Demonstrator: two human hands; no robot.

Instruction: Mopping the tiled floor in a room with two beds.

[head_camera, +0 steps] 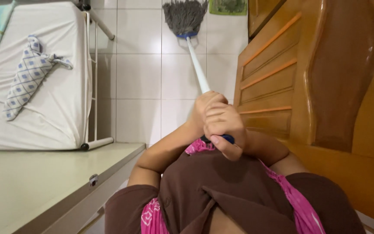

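Below the head camera, both hands are closed together around the top end of a mop handle (198, 69), just in front of the person's chest. The right hand (224, 130) lies in front, with its fingers (217, 117) curled tightly over the dark blue end of the handle. The left hand (205, 104) is wrapped around the handle just beside it, partly hidden behind the right one, and the two hands are touching. From this grip the white handle goes away from the person, slanting toward the mop head (185, 16), which is grey and stringy and rests on the white tiled floor (139, 73), well apart from the hands. A blue collar joins the handle to the mop head.

On the left side stands a bed with a white sheet (57, 99) on a white metal frame (95, 86), and a blue-and-white patterned cloth (29, 73) lies crumpled on the sheet. On the right side is a wooden door (325, 73) with carved panels, near the hands. A pale flat surface (35, 182) is seen at the lower left.
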